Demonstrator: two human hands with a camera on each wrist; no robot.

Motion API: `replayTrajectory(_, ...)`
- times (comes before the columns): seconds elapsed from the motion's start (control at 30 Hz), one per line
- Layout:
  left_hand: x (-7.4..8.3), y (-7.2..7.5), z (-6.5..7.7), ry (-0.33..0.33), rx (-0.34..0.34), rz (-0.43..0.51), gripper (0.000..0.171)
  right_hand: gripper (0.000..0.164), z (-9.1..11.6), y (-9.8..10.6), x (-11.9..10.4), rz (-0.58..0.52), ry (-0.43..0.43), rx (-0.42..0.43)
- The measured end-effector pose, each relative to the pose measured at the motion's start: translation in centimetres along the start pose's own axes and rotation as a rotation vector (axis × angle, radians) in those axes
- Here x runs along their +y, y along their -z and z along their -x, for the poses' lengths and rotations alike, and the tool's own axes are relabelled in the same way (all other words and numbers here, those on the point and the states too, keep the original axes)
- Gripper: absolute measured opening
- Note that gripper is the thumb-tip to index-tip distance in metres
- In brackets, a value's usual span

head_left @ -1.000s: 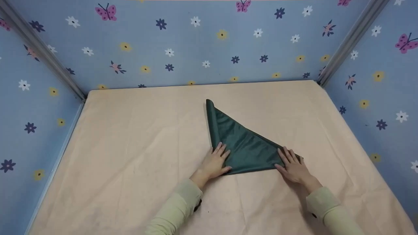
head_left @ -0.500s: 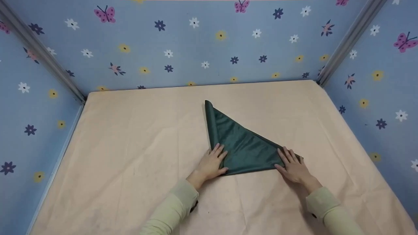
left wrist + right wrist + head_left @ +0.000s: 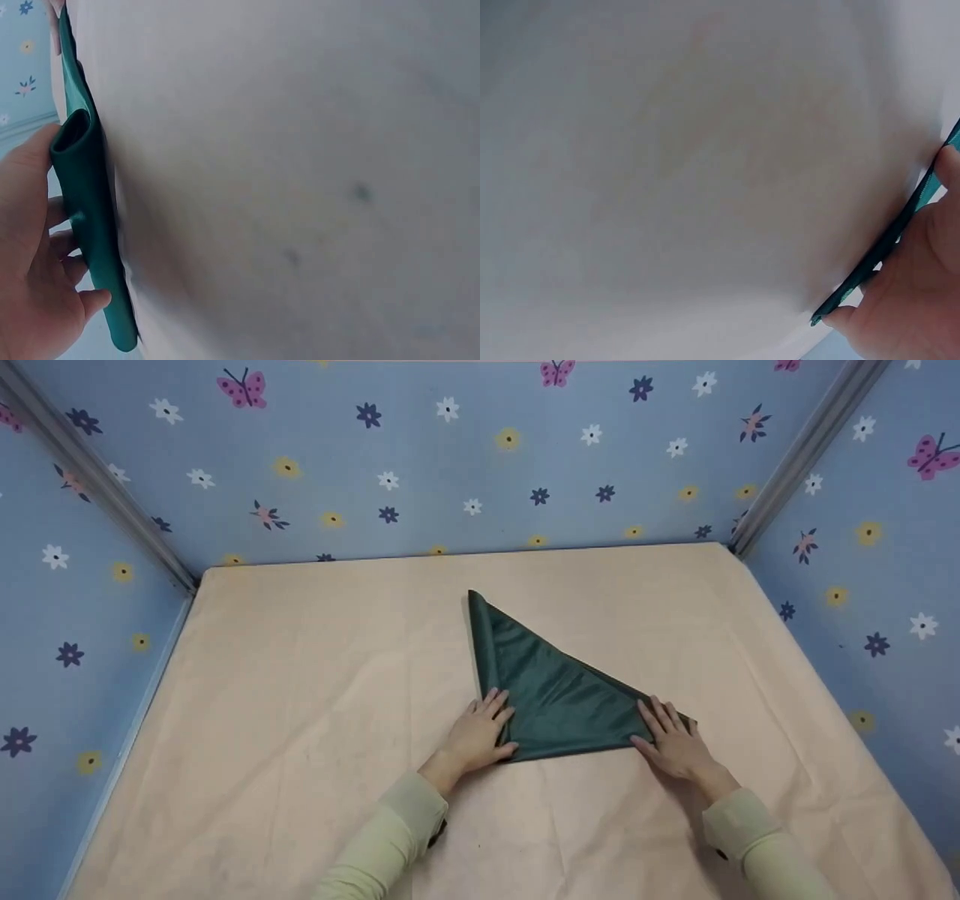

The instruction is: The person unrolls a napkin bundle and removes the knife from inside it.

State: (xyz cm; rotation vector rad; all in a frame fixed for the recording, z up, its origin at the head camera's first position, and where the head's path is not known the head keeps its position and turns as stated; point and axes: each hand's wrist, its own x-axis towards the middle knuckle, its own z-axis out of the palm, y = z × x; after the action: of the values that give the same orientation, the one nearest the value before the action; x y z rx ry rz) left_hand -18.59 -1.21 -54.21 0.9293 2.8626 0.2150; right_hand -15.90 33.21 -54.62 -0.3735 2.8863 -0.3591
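Note:
A dark green, satiny cloth lies folded into a rough triangle on the table. Along its left side runs a rolled edge, whose hollow near end shows in the left wrist view. My left hand rests on the lower part of that roll, fingers extended over it and thumb by the bottom corner. At the cloth's right tip, my right hand presses down with spread, straight fingers. In the right wrist view the cloth's thin edge runs beneath the right hand.
A pale peach cover with light creases lies over the table. Blue panels printed with flowers and butterflies stand at the back and both sides, with grey posts in the corners.
My left hand has slid a little to the left, and the rolled edge has shifted left with it, widening the flat part of the cloth. My right hand stays in place.

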Motion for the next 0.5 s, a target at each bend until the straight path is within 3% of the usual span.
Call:
replayTrajectory(0.33,-0.58,0.27,0.70,-0.024,0.071,0.091,0.058,0.067,0.04,-0.02,-0.08,-0.006,-0.001,-0.005)
replayTrajectory(0.5,-0.73,0.41,0.97,-0.029,0.076,0.119,0.058,0.066,0.09,-0.01,-0.06,-0.003,0.005,0.015)
